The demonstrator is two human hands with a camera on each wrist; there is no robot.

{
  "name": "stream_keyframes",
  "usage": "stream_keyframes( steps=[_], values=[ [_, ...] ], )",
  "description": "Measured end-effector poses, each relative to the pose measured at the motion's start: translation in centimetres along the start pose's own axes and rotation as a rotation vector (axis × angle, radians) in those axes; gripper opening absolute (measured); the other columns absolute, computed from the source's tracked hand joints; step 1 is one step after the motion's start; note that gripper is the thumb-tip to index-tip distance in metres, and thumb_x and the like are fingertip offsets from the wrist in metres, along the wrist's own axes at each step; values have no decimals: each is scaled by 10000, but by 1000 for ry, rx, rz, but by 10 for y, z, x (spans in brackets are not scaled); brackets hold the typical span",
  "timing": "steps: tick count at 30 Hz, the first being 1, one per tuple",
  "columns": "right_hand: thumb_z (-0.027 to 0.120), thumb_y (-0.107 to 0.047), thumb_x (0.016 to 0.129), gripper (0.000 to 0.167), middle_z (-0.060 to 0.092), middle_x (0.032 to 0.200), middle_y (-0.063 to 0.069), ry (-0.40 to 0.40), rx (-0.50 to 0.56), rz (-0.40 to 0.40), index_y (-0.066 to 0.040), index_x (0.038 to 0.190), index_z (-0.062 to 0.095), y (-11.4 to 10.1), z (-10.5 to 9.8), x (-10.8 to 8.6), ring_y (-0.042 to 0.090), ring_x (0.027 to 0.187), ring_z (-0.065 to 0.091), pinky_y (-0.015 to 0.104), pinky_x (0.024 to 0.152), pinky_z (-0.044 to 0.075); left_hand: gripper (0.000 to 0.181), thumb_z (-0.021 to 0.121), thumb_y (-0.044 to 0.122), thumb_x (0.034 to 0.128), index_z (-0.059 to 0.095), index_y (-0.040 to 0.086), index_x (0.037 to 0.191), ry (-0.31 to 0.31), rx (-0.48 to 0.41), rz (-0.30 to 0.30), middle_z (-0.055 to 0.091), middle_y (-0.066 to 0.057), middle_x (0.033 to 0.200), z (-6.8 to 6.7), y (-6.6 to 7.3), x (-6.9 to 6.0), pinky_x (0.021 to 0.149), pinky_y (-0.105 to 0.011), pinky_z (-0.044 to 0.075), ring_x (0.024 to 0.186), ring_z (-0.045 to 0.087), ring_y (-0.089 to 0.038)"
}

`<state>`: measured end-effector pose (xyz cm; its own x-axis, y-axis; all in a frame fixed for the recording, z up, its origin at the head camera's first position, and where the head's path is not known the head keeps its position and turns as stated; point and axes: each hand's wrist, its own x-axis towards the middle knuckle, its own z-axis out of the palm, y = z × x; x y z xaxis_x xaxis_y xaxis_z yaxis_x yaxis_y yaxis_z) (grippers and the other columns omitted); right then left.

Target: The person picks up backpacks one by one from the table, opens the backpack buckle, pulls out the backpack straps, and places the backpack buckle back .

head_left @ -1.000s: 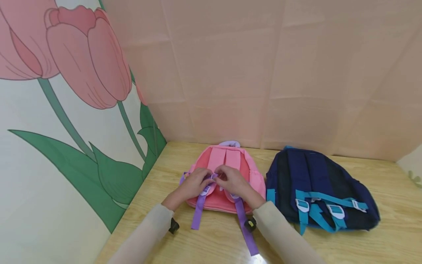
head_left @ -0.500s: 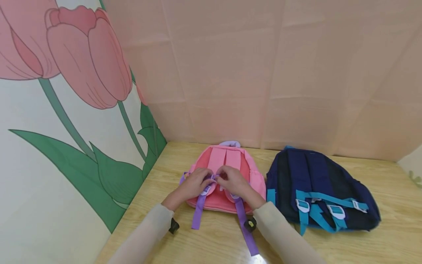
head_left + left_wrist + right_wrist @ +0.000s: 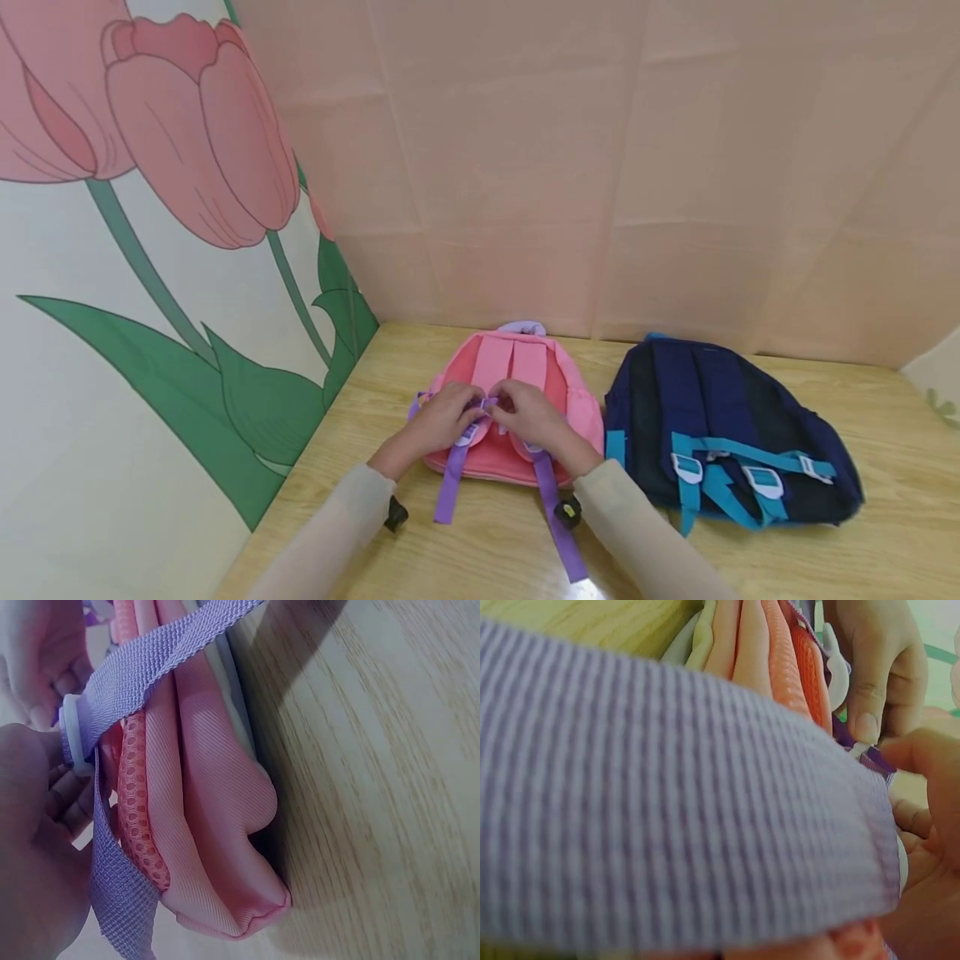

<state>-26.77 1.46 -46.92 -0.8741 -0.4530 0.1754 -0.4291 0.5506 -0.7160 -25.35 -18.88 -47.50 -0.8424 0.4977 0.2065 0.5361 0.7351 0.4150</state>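
Note:
A pink backpack [image 3: 456, 365] lies on the table with its shoulder straps facing up. Over its middle, my left hand [image 3: 444, 417] and my right hand [image 3: 534, 414] meet, fingertips almost touching. Between them they pinch a short purple strap [image 3: 484, 403]. In the right wrist view a small white buckle piece [image 3: 859, 750] shows under the left thumb; the fingers hide most of it. Wide purple webbing [image 3: 142, 671] runs through a white strap adjuster [image 3: 73, 733] beside the left hand. Two purple strap tails [image 3: 450, 487] hang toward the table's front.
A navy backpack [image 3: 705, 392] with turquoise straps and white adjusters lies just right of the pink one. A wood-grain table [image 3: 457, 550] is under both. Behind stands a plain pinkish backdrop [image 3: 510, 167], and a tulip-printed sheet [image 3: 172, 258] borders the left side.
Hardly anything differs. Both hands stay over the pink backpack with the strap between their fingertips; the right fingers shift very slightly. The navy backpack stays in place.

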Motion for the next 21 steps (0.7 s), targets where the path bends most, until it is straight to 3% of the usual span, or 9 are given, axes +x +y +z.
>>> stream_keyframes(
  steps=[7, 15, 21],
  values=[
    [705, -169, 954, 101, 662, 940, -19, 14, 15, 2, -128, 1044, 684, 1, 3, 0, 109, 828, 605, 308, 772, 537, 204, 558, 254, 1052, 608, 118, 1196, 21, -10, 12, 637, -12, 1146, 0, -2, -2, 929, -345, 501, 1072, 545, -150],
    [689, -160, 955, 68, 667, 924, -39, 39, 44, 0, -149, 1021, 680, 3, 4, -3, 112, 843, 606, 344, 811, 533, 196, 543, 269, 1060, 603, 152, 1205, 5, -17, -31, 633, 17, 1164, 0, -4, -4, 957, -342, 501, 1086, 549, -123],
    [689, -147, 949, 94, 670, 911, -31, 73, 30, -19, -127, 1040, 684, 6, 6, -3, 104, 832, 604, 322, 792, 521, 193, 537, 246, 1064, 603, 138, 1209, 8, -22, -29, 632, 6, 1164, -1, -2, -3, 969, -353, 498, 1091, 557, -134]
  ],
)
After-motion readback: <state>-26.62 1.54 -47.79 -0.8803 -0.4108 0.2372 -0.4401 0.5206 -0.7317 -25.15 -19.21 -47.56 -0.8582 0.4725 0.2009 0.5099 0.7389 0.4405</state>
